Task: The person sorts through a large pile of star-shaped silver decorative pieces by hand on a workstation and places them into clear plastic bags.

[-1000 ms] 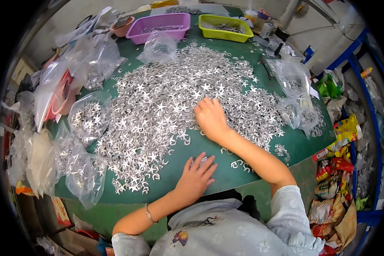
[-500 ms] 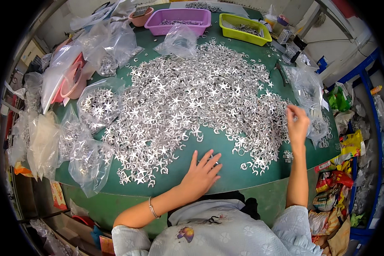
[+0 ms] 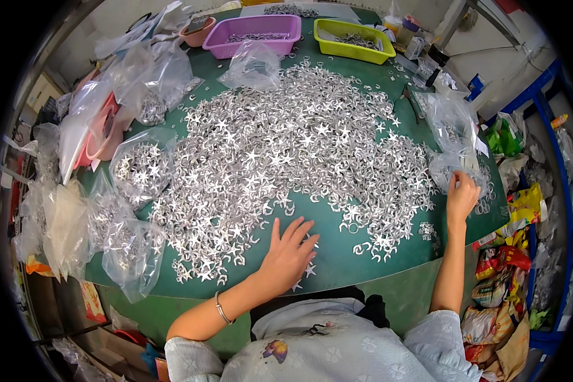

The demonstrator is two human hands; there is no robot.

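1. From my distant post I look down on a green table point(image 3: 344, 270), where a wide heap of small silvery pieces point(image 3: 267, 143), stars and open rings mixed, covers the middle
2. The left hand point(image 3: 288, 256) is spread, palm down, on the near side of the heap. A few star pieces point(image 3: 310, 270) lie just beside its fingers; I judge that a careless sweep could push them over the near edge
3. The right hand point(image 3: 463, 197) is at the far right of the heap, its fingers drawn together beside a clear bag point(image 3: 442, 170). I cannot tell whether they pinch a piece (if one is there, the fingertips hide it from me)
4. If those fingers snag the thin plastic, I think the bag could drag or tip, scattering the loose rings point(image 3: 485, 205) close by
5. In the heap the stars and rings overlap and look easy to hook together, so a hurried grab could lift several at once and drop some
6. On the left, a clear pouch point(image 3: 130, 254) with pieces inside reaches the table's edge; a knock from the left forearm point(image 3: 239, 300) could make it slide off
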